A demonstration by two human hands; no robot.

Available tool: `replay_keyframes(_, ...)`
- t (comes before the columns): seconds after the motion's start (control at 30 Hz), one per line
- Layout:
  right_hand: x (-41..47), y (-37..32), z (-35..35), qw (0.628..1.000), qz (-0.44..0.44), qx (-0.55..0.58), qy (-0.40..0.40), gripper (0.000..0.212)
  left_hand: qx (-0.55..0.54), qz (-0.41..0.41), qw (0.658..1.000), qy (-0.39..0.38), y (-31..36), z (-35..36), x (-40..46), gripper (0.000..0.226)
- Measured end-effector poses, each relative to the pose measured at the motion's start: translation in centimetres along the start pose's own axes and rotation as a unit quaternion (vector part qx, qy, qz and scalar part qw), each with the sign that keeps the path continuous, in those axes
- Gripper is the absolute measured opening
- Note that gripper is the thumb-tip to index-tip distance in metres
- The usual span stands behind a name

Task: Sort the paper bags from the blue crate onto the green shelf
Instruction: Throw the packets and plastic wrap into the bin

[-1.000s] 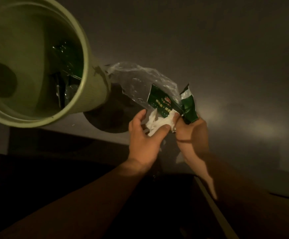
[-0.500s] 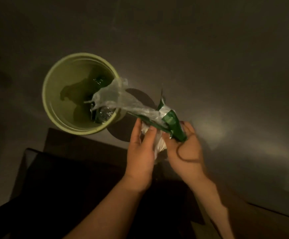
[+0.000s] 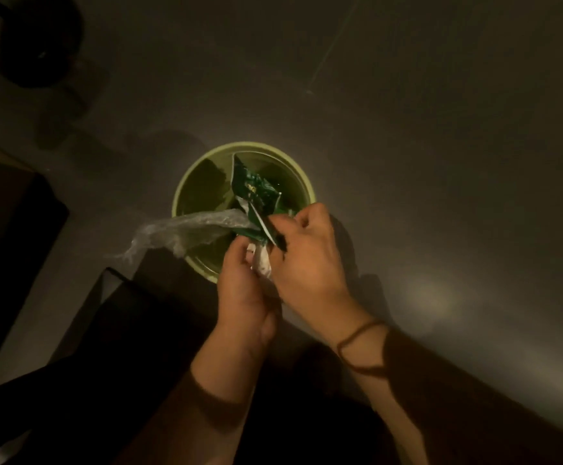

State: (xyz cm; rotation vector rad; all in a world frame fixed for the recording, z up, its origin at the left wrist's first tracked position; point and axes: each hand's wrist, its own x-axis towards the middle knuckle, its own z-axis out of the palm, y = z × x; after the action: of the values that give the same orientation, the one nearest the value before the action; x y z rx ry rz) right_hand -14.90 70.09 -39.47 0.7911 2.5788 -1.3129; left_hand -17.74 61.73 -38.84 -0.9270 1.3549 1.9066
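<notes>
Hands above round pale-green plastic bin [image 3: 186, 182]: left hand [image 3: 243, 290] pinches white crumpled paper [image 3: 261, 261], right hand [image 3: 310, 253] grips green foil wrapper [image 3: 253, 193] and clear film [image 3: 186, 229]; best released together, centred over bin.

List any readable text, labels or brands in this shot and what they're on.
Nothing reads clearly.
Green wrapper, held over the green bin by the right hand: a small yellowish mark, too blurred to read.
White crumpled paper between the right hand and the left hand: faint specks, unreadable.
Clear plastic: no print visible.
</notes>
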Motion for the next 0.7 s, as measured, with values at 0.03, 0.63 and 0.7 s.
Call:
replay_keyframes(0.03, 1.1, -0.1, 0.7, 0.999, 0.023, 0.012, -0.02, 0.043, -0.006, -0.008, 1.0, 0.008, 0.6, 0.0, 0.8, 0.036)
replay_keyframes(0.63, 3.5, 2.1, 5.3, 0.971, 0.179, 0.108, -0.118, 0.046, -0.039, 0.003, 0.976, 0.213, 3.1, -1.5, 3.6, 0.049)
replay_keyframes(0.7, 2.7, 2.9, 5.0, 0.972, 0.174, 0.134, -0.088, 0.036, -0.011, 0.04, 0.974, 0.223, 2.7, -2.1, 4.1, 0.049)
